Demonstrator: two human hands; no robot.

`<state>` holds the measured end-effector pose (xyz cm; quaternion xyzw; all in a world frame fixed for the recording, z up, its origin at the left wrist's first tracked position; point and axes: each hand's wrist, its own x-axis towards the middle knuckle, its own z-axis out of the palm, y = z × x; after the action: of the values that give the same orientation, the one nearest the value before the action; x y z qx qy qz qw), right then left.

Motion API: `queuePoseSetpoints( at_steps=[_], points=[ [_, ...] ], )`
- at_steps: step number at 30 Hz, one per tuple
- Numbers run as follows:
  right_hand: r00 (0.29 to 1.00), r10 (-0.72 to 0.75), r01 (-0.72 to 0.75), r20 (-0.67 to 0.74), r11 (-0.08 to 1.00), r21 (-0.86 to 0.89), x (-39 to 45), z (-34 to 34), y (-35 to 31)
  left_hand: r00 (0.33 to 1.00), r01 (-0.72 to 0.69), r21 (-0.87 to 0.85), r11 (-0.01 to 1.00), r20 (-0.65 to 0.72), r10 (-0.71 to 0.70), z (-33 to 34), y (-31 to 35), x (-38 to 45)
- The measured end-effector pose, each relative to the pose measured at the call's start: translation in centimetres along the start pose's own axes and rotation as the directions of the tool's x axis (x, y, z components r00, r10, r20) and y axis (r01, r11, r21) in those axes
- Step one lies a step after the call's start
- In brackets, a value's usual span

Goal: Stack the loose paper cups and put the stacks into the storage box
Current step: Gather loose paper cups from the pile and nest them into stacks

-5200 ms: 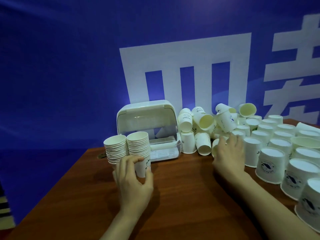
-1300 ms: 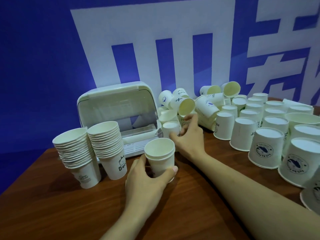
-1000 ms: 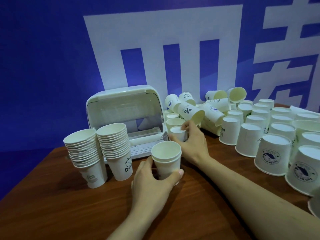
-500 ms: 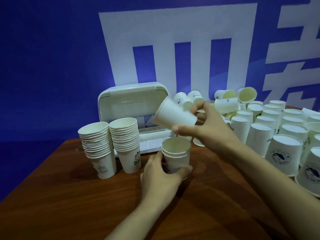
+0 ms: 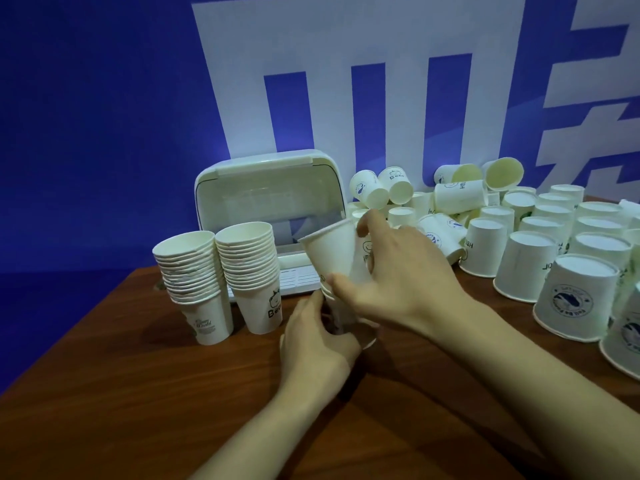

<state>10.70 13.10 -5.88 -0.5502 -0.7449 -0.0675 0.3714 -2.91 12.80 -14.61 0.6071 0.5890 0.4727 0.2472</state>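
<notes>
My right hand (image 5: 398, 275) grips a white paper cup (image 5: 332, 254), upright and tilted slightly, its base sunk into a short stack (image 5: 341, 315) that my left hand (image 5: 317, 341) holds on the table. Most of that short stack is hidden by both hands. Two tall finished stacks (image 5: 188, 271) (image 5: 251, 265) stand to the left. Behind them sits the white storage box (image 5: 266, 202) with its curved lid. Several loose cups (image 5: 526, 265), most upside down and some lying on their sides, crowd the right side.
The brown wooden table (image 5: 138, 410) has its left edge near the tall stacks. A blue wall banner with large white characters (image 5: 346, 81) rises right behind the box. Inverted cups (image 5: 575, 299) stand close to my right forearm.
My right hand turned the picked cup upright and lowered it onto the short stack. My left hand kept its hold on the stack. The camera moved closer.
</notes>
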Motion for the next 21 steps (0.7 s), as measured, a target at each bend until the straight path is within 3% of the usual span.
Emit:
queuePoseSetpoints(
  at_steps=[3, 6, 8, 10, 15, 18, 21],
  points=[
    [1.0, -0.014, 0.014, -0.001, 0.997, 0.073, 0.2, -0.6, 0.8, 1.0, -0.023, -0.004, 1.0, 0.001, 0.023, 0.0, 0.2, -0.3],
    [0.995, 0.045, -0.009, -0.094, 0.937, 0.349, 0.6, -0.5, 2.3, 1.0, -0.026, 0.015, 1.0, 0.0, 0.026, -0.1, 0.5, -0.5],
    [0.984, 0.07, 0.0, -0.165, 0.92, 0.391, 0.9, 0.7, 4.1, 1.0, -0.022, 0.02, 1.0, 0.007, 0.022, -0.2, 0.7, -0.7],
    [0.988, 0.092, -0.049, -0.128, 0.951, 0.304, 1.0, 2.1, 6.3, 1.0, -0.026, 0.029, 0.999, 0.001, 0.026, -0.2, 0.8, -0.8],
    [0.977, 0.138, -0.132, 0.161, 0.99, -0.046, 0.6, 3.9, 9.9, 1.0, -0.022, 0.027, 0.999, -0.005, 0.022, -0.2, 0.8, -0.8],
    [0.976, 0.178, -0.159, 0.125, 0.976, -0.151, 0.8, 4.3, 9.8, 1.0, -0.019, 0.028, 0.999, -0.007, 0.02, -0.2, 0.8, -0.8],
    [0.971, 0.238, -0.236, 0.0, 0.964, -0.124, 1.2, 3.7, 9.3, 1.0, -0.02, 0.027, 0.999, -0.002, 0.02, -0.2, 0.8, -0.8]
  ],
)
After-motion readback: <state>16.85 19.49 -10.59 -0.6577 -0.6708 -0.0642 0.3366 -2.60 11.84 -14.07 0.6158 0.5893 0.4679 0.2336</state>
